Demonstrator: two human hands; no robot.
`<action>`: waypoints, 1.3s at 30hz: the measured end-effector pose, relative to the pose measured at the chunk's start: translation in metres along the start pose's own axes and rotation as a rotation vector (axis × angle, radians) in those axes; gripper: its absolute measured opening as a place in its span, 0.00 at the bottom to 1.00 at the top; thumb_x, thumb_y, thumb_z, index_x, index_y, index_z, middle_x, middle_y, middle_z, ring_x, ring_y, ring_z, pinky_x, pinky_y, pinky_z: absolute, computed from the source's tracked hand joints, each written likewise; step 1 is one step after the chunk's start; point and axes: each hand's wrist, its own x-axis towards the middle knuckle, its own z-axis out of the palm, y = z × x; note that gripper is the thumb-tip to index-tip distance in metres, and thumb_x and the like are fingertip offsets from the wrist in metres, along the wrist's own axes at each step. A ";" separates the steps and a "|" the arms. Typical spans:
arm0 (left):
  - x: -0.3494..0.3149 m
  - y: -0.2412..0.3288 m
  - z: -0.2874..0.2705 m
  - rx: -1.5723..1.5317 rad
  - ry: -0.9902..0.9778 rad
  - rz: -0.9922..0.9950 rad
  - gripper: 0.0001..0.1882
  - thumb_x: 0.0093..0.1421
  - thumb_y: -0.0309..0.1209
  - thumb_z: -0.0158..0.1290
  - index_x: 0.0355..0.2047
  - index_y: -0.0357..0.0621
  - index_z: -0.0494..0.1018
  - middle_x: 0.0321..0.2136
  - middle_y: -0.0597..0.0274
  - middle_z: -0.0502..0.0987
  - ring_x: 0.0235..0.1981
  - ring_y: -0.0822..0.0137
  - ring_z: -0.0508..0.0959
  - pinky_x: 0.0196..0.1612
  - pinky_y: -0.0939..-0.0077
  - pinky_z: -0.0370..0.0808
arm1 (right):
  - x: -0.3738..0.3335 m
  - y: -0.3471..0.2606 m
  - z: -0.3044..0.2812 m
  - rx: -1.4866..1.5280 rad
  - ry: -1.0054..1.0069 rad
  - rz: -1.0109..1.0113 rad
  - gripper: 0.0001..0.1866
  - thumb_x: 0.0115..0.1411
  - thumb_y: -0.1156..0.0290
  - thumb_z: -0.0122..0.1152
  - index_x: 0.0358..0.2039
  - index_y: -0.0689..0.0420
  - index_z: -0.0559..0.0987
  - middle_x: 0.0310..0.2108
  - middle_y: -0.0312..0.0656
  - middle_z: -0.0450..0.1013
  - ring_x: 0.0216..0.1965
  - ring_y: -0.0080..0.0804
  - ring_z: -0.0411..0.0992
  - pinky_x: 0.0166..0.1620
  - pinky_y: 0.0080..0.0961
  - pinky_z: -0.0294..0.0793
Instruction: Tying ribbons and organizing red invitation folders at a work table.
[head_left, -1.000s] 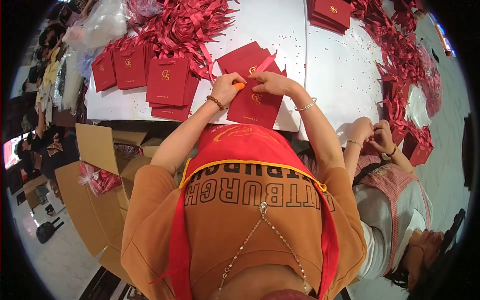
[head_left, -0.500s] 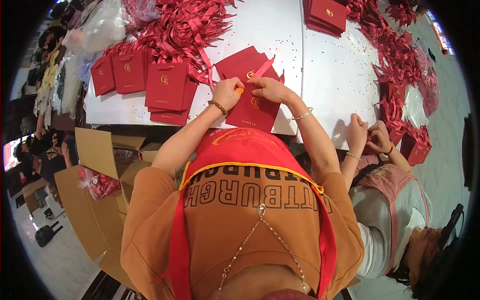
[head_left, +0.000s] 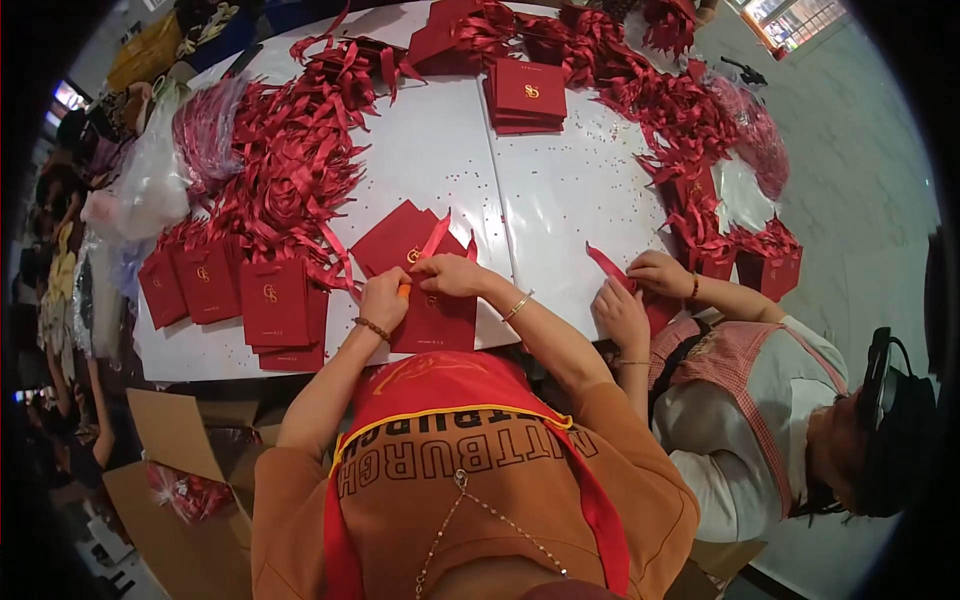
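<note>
Low at the table's front edge, a red paper gift bag [head_left: 440, 325] with a gold emblem lies in front of me. My left hand [head_left: 383, 303] is closed at its upper left edge, around a small orange tool [head_left: 404, 290] mostly hidden by the fingers. My right hand [head_left: 450, 274] pinches the bag's top edge, its fingertips close to the left hand. A loose red ribbon [head_left: 437, 236] sticks up behind the right hand. More red bags [head_left: 385, 240] are fanned out under and beyond this one.
Ribbon-handled bags [head_left: 275, 305] stand at the left beside a ribbon heap [head_left: 300, 150]. A bag stack [head_left: 527, 95] lies farther back. On the right, a co-worker's hands [head_left: 640, 300] handle a red ribboned bag. An open cardboard box [head_left: 165, 440] stands at lower left.
The view has shifted, showing more of the table's far side. My hands stay at the same bag, nearly unchanged. The co-worker now has a red ribbon stretched out over the table.
</note>
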 end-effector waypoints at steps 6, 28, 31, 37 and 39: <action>0.008 -0.008 -0.007 -0.078 -0.066 0.077 0.05 0.48 0.25 0.52 0.27 0.38 0.73 0.21 0.53 0.76 0.24 0.59 0.77 0.28 0.70 0.71 | 0.000 0.000 -0.003 0.191 -0.068 0.020 0.21 0.49 0.68 0.56 0.45 0.57 0.73 0.40 0.49 0.73 0.43 0.41 0.71 0.46 0.30 0.68; 0.001 0.017 0.004 0.312 0.025 0.252 0.05 0.44 0.23 0.48 0.23 0.39 0.71 0.21 0.49 0.74 0.26 0.52 0.76 0.31 0.58 0.72 | -0.005 0.003 0.001 0.328 -0.023 0.068 0.18 0.52 0.73 0.56 0.45 0.61 0.71 0.41 0.48 0.73 0.46 0.36 0.70 0.47 0.28 0.68; -0.002 0.014 0.006 0.143 0.063 0.166 0.06 0.45 0.23 0.48 0.25 0.39 0.72 0.22 0.49 0.75 0.26 0.53 0.76 0.32 0.60 0.72 | -0.004 0.006 0.001 0.337 -0.043 0.093 0.19 0.52 0.73 0.57 0.46 0.62 0.71 0.42 0.49 0.72 0.47 0.37 0.70 0.48 0.28 0.67; -0.003 0.003 0.016 -0.288 0.076 -0.231 0.04 0.50 0.25 0.51 0.27 0.38 0.73 0.24 0.49 0.76 0.26 0.53 0.76 0.29 0.69 0.72 | -0.009 0.001 -0.002 0.362 0.029 0.095 0.21 0.52 0.71 0.57 0.47 0.63 0.70 0.41 0.50 0.72 0.47 0.38 0.70 0.49 0.28 0.67; -0.003 0.006 0.014 -0.189 0.099 -0.099 0.04 0.50 0.25 0.51 0.27 0.38 0.72 0.23 0.50 0.76 0.26 0.53 0.76 0.29 0.69 0.72 | -0.008 0.002 -0.003 0.292 0.030 0.098 0.21 0.52 0.71 0.57 0.47 0.62 0.70 0.42 0.49 0.72 0.46 0.38 0.70 0.49 0.27 0.67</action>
